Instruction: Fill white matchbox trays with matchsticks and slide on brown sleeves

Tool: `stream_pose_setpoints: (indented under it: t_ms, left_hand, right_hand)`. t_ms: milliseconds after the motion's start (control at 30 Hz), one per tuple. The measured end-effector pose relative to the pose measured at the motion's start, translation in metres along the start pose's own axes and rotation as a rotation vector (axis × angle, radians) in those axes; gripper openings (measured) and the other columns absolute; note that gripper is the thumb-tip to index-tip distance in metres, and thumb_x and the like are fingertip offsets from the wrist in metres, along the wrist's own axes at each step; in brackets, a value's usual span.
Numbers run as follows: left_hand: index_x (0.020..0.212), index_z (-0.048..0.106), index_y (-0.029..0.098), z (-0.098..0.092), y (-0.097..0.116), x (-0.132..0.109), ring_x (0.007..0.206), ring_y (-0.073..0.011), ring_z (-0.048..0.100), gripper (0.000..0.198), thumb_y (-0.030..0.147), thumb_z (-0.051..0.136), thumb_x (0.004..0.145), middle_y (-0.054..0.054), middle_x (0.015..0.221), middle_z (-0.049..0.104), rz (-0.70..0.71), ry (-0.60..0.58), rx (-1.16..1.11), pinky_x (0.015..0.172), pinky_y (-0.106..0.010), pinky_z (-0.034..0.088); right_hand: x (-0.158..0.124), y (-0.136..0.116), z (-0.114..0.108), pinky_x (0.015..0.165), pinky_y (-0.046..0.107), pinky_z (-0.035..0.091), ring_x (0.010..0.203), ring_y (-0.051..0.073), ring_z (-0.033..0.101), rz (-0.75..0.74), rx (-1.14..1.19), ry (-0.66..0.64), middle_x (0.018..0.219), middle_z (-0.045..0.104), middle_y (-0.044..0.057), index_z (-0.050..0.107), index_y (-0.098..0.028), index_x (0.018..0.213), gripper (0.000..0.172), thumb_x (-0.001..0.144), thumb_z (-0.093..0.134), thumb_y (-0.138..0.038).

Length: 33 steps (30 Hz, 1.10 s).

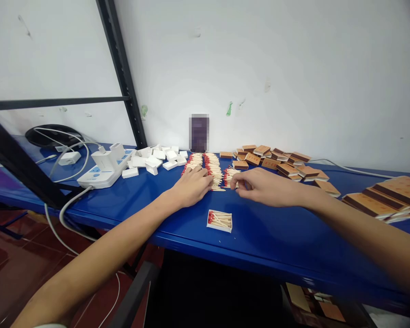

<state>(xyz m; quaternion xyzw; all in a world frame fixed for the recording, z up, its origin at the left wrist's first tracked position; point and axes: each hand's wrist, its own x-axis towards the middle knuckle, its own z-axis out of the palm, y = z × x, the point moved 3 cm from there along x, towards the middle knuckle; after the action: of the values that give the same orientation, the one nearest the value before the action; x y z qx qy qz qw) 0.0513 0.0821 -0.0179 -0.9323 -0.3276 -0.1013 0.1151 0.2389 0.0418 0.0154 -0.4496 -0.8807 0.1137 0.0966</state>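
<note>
In the middle of the blue desk [256, 232], loose matches [213, 169] lie in two long rows running back toward the white wall [310, 91], plus a shorter pile just right of them; red heads mostly on the left side. Left hand [191, 187] rests over the near part of the rows, fingers [202, 181] bent down onto them; cannot tell if any are gripped. Right hand [259, 186] is at the short pile, fingers curled, gap showing by the thumb, tips beside the sticks; cannot tell if anything is pinched.

Desk top glossy, its back edge along the wall, which has scuffs and green marks [229, 109]. Dark upright panel [198, 132], pixelated, behind the rows. Black metal frame [121, 64] on the left, red tiled floor [17, 259] below, dark chair arm [136, 294] at the desk's front.

Containers: small white tray [219, 228] near the front edge, between the hands, full of matches, heads left. White boxes [153, 163] heaped beyond the left hand; contents unclear. Orange-brown matchboxes [262, 150] scattered back right, bigger stack [372, 202] farther right, partly behind the right forearm. Power strip [97, 178] at left with white chargers [105, 160] plugged in.
</note>
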Motion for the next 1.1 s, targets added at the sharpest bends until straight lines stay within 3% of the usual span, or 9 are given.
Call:
stream_pose_setpoints:
  t_ms: [167, 333, 467, 633, 733, 867, 1100]
  left_hand:
    - [0.097, 0.062, 0.014, -0.006, -0.006, -0.001, 0.098, -0.0248, 0.052, 0.02, 0.025, 0.045, 0.097, -0.01, 0.1, 0.06, -0.022, 0.038, -0.054, 0.087, -0.04, 0.04]
    - [0.09, 0.063, 0.017, -0.028, 0.004, -0.013, 0.092, -0.0196, 0.053, 0.019, 0.028, 0.049, 0.096, -0.005, 0.091, 0.059, -0.031, 0.12, -0.332, 0.085, -0.034, 0.041]
    - [0.09, 0.067, 0.021, -0.042, 0.028, -0.034, 0.093, -0.0183, 0.053, 0.014, 0.03, 0.057, 0.092, -0.003, 0.094, 0.058, 0.039, 0.049, -0.483, 0.085, -0.033, 0.042]
    - [0.094, 0.069, 0.022, -0.042, 0.04, -0.051, 0.097, -0.0199, 0.053, 0.017, 0.033, 0.056, 0.093, -0.004, 0.099, 0.059, 0.042, -0.025, -0.454, 0.089, -0.036, 0.041]
    - [0.106, 0.066, 0.023, -0.039, 0.033, -0.049, 0.098, -0.02, 0.054, 0.021, 0.034, 0.051, 0.096, -0.004, 0.1, 0.06, 0.022, -0.013, -0.467, 0.09, -0.036, 0.042]
    - [0.112, 0.062, 0.021, -0.034, 0.013, -0.037, 0.098, -0.019, 0.055, 0.025, 0.024, 0.041, 0.099, -0.004, 0.101, 0.062, 0.011, 0.029, -0.432, 0.09, -0.036, 0.041]
    - [0.106, 0.066, 0.021, -0.016, -0.005, -0.012, 0.101, -0.0236, 0.05, 0.022, 0.024, 0.047, 0.097, -0.008, 0.101, 0.056, 0.048, -0.106, -0.177, 0.087, -0.037, 0.037]
  right_hand:
    - [0.007, 0.007, 0.015, 0.059, 0.026, 0.035, 0.061, 0.015, 0.052, 0.056, -0.035, 0.099, 0.067, 0.058, 0.0, 0.063, -0.017, 0.092, 0.015, 0.088, 0.052, -0.025]
    - [0.015, 0.006, 0.029, 0.061, 0.026, 0.033, 0.063, 0.014, 0.051, 0.024, -0.045, 0.152, 0.069, 0.06, 0.001, 0.065, -0.016, 0.088, 0.017, 0.09, 0.054, -0.029]
    - [0.016, 0.004, 0.035, 0.061, 0.025, 0.033, 0.063, 0.014, 0.051, 0.025, -0.019, 0.145, 0.072, 0.061, 0.001, 0.065, -0.017, 0.087, 0.019, 0.091, 0.054, -0.031]
    - [0.018, -0.003, 0.04, 0.06, 0.025, 0.032, 0.065, 0.013, 0.05, 0.02, 0.005, 0.208, 0.076, 0.062, 0.002, 0.06, -0.017, 0.082, 0.023, 0.093, 0.051, -0.035]
    - [0.02, -0.006, 0.042, 0.06, 0.025, 0.031, 0.065, 0.013, 0.049, 0.015, -0.013, 0.182, 0.075, 0.061, 0.002, 0.06, -0.017, 0.08, 0.017, 0.09, 0.053, -0.029]
    - [0.014, -0.01, 0.033, 0.061, 0.026, 0.032, 0.064, 0.014, 0.049, 0.052, -0.047, 0.166, 0.072, 0.059, 0.002, 0.059, -0.018, 0.077, 0.013, 0.087, 0.051, -0.02]
    - [-0.023, -0.037, 0.021, 0.056, 0.026, 0.033, 0.06, 0.013, 0.049, 0.08, 0.069, 0.117, 0.067, 0.058, -0.001, 0.059, -0.02, 0.075, 0.015, 0.087, 0.051, -0.024]
